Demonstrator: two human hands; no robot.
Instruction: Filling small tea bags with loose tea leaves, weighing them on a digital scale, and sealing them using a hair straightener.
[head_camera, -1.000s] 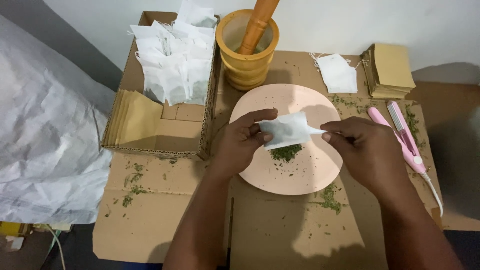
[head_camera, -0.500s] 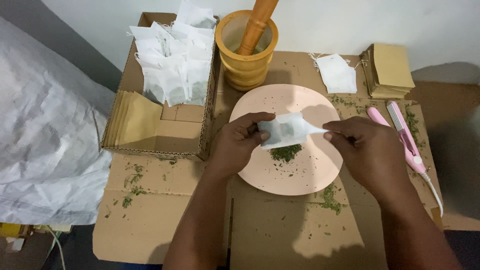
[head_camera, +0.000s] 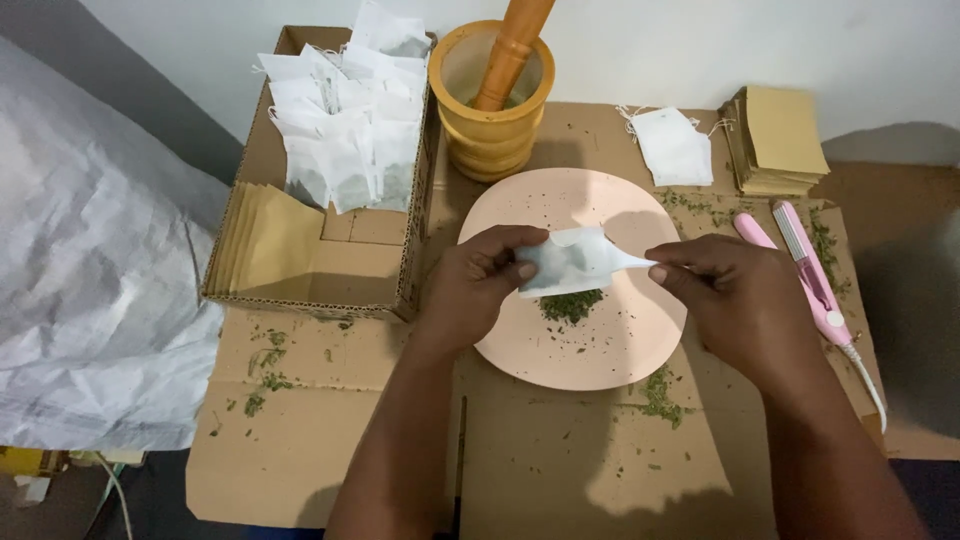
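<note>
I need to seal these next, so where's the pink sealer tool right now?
In the head view the pink sealer lies on the cardboard at the right, just beyond the right hand, below the stack of tan envelopes.

wooden mortar (head_camera: 497, 125) with pestle (head_camera: 511, 48) stood behind | cardboard box (head_camera: 330, 270) held white sachets (head_camera: 345, 130) | pink sealer (head_camera: 805, 275) lay right | tan envelopes (head_camera: 778, 140) stacked

A makeshift home workspace: flattened cardboard (head_camera: 560, 450) serves as tabletop against a plain white wall (head_camera: 700, 50), wooden mortar (head_camera: 497, 100) at upper centre, crumpled sheeting (head_camera: 90, 290) left
</note>
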